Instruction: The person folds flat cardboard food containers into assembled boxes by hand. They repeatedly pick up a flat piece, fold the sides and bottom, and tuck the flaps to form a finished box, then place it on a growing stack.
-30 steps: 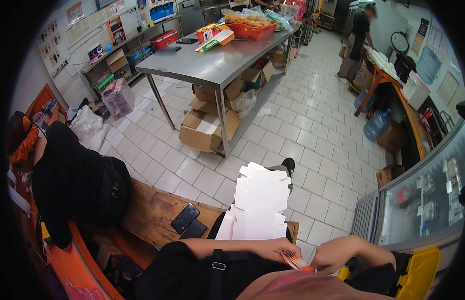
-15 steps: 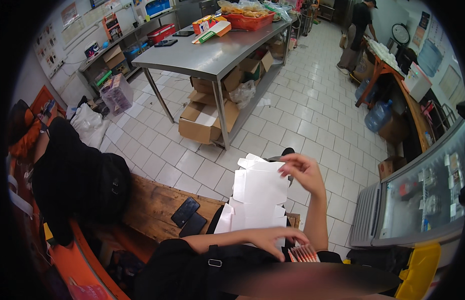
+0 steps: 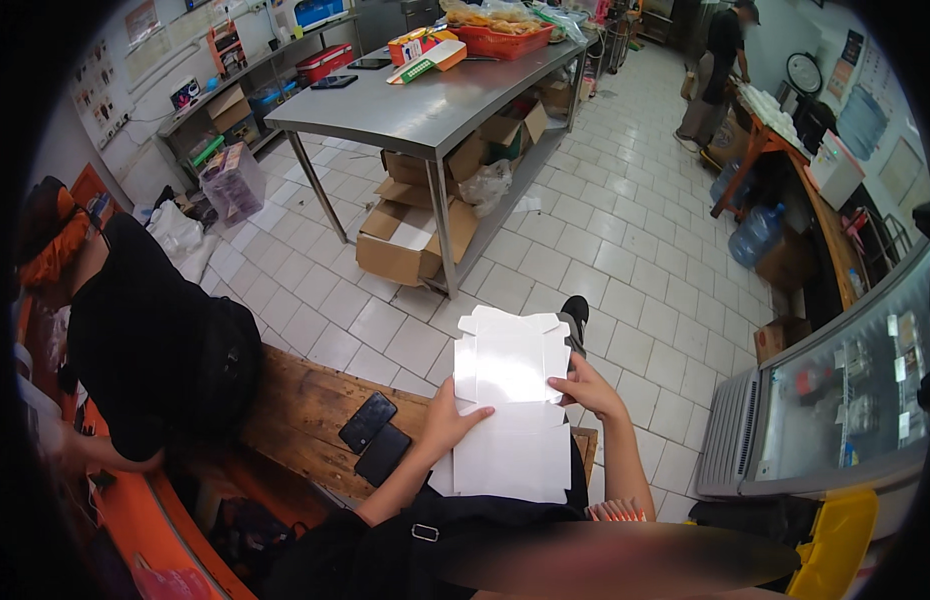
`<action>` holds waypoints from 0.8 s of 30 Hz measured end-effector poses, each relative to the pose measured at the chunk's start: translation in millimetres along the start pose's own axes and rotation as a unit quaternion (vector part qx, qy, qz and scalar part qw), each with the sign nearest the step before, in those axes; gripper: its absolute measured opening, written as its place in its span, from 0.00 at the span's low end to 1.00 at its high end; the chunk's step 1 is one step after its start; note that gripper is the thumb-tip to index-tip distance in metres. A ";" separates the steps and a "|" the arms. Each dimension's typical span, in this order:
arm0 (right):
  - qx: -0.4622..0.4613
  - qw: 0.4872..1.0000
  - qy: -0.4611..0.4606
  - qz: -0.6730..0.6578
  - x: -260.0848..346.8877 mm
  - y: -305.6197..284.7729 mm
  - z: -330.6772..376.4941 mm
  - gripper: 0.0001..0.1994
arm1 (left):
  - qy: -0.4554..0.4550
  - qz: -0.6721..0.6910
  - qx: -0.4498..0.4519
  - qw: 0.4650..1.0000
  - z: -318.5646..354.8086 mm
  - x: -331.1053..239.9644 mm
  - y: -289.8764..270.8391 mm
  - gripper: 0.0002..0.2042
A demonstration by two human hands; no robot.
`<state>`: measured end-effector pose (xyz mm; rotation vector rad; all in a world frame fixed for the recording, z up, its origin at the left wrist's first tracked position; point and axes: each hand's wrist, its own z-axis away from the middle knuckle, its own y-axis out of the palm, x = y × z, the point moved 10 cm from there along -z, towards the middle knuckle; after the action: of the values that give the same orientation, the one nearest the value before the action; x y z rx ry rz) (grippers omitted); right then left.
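Observation:
A flat white carton blank (image 3: 513, 440), unfolded with creases and side flaps, lies over my lap. My left hand (image 3: 453, 420) grips its left edge, with the thumb on top. At the right edge my right hand (image 3: 587, 388) pinches it between thumb and fingers. Another white flap juts out under the blank near my left wrist, so more than one sheet may be there. Beside my right forearm is a stack of orange-and-white striped card edges (image 3: 617, 511), partly hidden by my body.
Two dark phones (image 3: 370, 420) lie on the wooden bench (image 3: 295, 395) to the left. A person in black (image 3: 160, 340) sits beyond. A steel table (image 3: 405, 115) stands ahead, with open cardboard boxes (image 3: 410, 240) beneath. At right are a glass-door fridge (image 3: 835, 390) and a yellow bin (image 3: 843, 535).
Both hands have come down onto the blank's sides and gripped it. My left hand has left the striped stack. The seated person's arm has shifted.

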<state>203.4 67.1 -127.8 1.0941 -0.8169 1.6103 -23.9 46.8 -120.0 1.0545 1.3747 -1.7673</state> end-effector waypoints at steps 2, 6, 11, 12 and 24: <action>-0.100 0.987 -0.050 0.115 7.8 -13.1 -9.2 0.29 | -0.011 0.085 -0.008 0.996 -8.9 -0.7 0.9 0.41; -0.277 0.909 -0.143 0.278 25.1 -39.2 -9.7 0.27 | 0.104 -0.072 -0.120 0.985 -12.5 -55.7 -2.4 0.38; -0.156 0.972 -0.040 0.169 -7.9 -37.2 -14.3 0.19 | 0.258 -0.408 -0.069 0.873 44.7 -109.7 45.8 0.39; -0.144 0.980 -0.030 0.134 -9.8 -35.9 -12.7 0.19 | 0.327 -0.376 0.029 0.867 58.5 -115.1 71.1 0.40; -0.176 0.976 -0.088 -0.098 -13.1 -27.8 -22.9 0.09 | 0.331 -0.345 0.203 0.855 79.4 -94.3 101.7 0.41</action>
<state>225.3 91.0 -148.3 1.0324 -1.0312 1.1630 91.7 -52.5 -71.7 1.6469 2.0362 -2.4137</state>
